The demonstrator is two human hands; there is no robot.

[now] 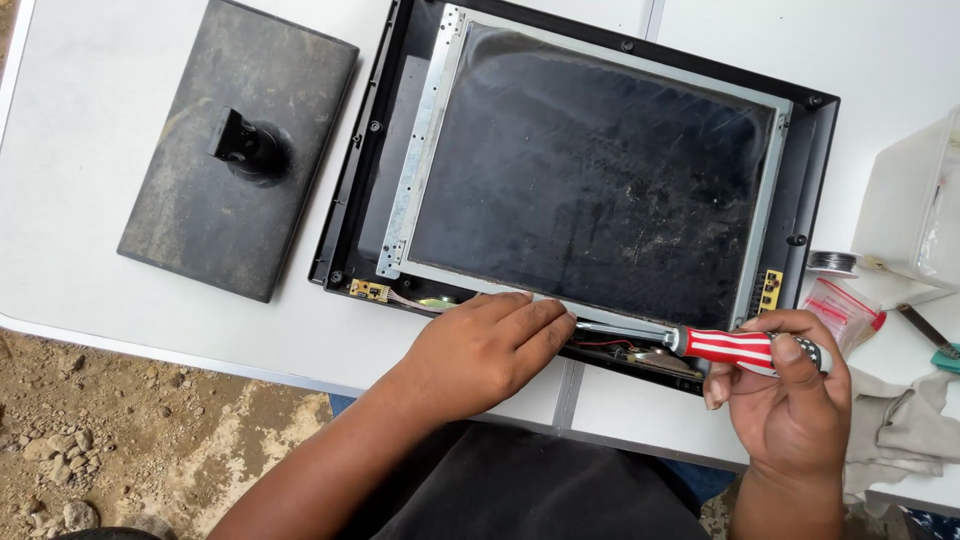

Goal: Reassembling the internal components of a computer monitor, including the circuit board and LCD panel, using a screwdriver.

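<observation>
Spreading across most of the view, a white bench [90,140] carries everything. Largest on it is an opened flat monitor [590,180], lying face down with its black housing around a dusty dark panel framed in grey sheet metal; its near edge lies right under both hands. Well to the left of the left hand [480,350] lies the monitor's dark rectangular stand base [200,200], neck stub pointing up, clear of the housing.

The left hand rests flat, fingers loose and together, on the near edge of the metal frame, its fingertips [555,322] touching the steel shaft of a screwdriver [740,346]. The right hand [790,400] is clenched around the screwdriver's red-and-white striped handle, thumb on top, holding the tool almost level along the monitor's near edge, the shaft pointing left toward the other hand. The tip is hidden by the left fingers.

Up and to the right of the right grip stands a translucent white plastic box [910,200]. Just right of that grip lies a crumpled pale cloth [900,430], and just above it a small red-edged clear bag [840,308] and a spool of wire [832,262]. Left of the left hand, at the housing's near corner, sits a small circuit board [369,290].
</observation>
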